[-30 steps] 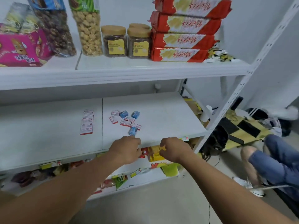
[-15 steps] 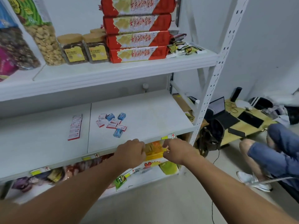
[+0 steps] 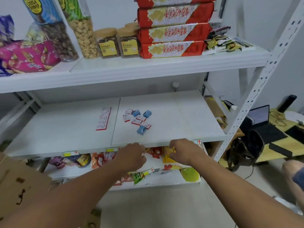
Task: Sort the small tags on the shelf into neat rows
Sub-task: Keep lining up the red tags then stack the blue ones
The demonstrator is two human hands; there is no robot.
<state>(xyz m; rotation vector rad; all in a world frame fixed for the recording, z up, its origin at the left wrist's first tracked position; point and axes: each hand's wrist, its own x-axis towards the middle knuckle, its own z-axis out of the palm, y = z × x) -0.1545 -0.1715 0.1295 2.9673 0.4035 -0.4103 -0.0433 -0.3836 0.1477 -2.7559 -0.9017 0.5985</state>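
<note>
On the white middle shelf (image 3: 177, 116) a neat column of red-and-white tags (image 3: 103, 119) lies left of the board seam. Right of the seam sits a loose cluster of red-and-white tags (image 3: 139, 121) mixed with three small blue ones (image 3: 141, 130). My left hand (image 3: 133, 153) and right hand (image 3: 182, 150) hover side by side at the shelf's front edge, just below the cluster, with fingers curled inward. The fingertips are turned away from me, so I cannot make out whether either hand holds anything.
Price labels (image 3: 70, 153) are stuck along the shelf's front lip. The upper shelf carries red biscuit packs (image 3: 172, 48), jars (image 3: 108, 43) and snack bags. Snack packets (image 3: 167, 157) fill the lower shelf behind my hands. A cardboard box (image 3: 19, 183) stands at lower left. A person's legs and a low yellow table (image 3: 279, 152) are at right.
My head has moved closer and swung, so the shelf looks larger. Both hands remain at the front edge and have drawn a little farther apart.
</note>
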